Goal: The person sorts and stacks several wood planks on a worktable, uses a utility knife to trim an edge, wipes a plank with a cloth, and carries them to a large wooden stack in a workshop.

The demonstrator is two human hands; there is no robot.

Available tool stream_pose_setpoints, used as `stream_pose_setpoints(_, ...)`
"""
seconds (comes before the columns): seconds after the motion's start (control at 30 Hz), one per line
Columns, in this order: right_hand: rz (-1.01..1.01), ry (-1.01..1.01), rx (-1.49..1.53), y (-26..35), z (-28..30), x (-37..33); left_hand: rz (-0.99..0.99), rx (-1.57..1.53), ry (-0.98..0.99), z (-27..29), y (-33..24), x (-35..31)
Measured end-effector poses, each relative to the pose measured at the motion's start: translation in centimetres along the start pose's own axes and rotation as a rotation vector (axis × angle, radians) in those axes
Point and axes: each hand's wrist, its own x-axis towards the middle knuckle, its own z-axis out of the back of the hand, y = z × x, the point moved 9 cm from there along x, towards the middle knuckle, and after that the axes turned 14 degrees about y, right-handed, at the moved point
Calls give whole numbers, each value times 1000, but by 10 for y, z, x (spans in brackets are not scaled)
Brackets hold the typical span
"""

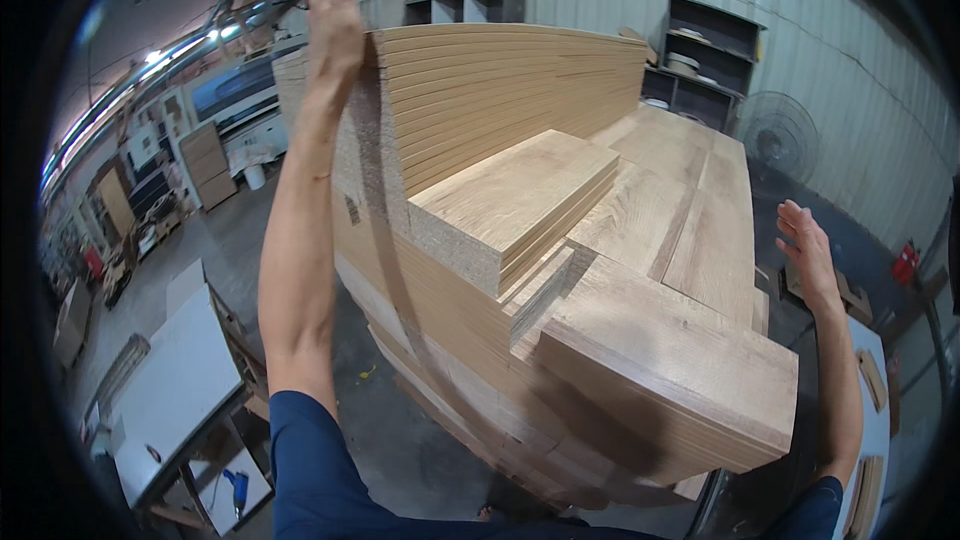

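Note:
My left hand (337,25) is raised at the upper left, beside the near left corner of a tall stack of wood-grain boards (500,75). Its fingers point up and away, and I see nothing in them. Off the stack's right side my right hand (810,250) hangs in the air with fingers stretched out, holding nothing. Between my arms, a short pile of boards (530,180) lies against the tall stack. Another pile of boards (690,330) sits closer to me. Wide wood-grain panels (640,210) lie flat behind it.
A white-topped table (175,395) stands at the left, with a blue power tool (237,490) on its lower shelf. A dark shelf unit (705,55) and a fan (778,135) are by the far wall. At the right is another light table (868,340) with wood strips.

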Motion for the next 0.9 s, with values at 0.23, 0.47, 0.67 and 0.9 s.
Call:
stream_pose_setpoints(0.23,-96,-197,60,-20,38,-62,-107,205,-3,-5,1,-15)
stream_pose_setpoints(0.47,-97,-193,128,-41,58,-80,-120,380,2,-10,24,-1)
stream_pose_setpoints(0.67,-98,-203,85,-52,69,-89,-102,389,-90,1,32,-15)
stream_pose_setpoints(0.9,-137,-313,14,-45,88,-123,-50,277,1,-14,18,-53)
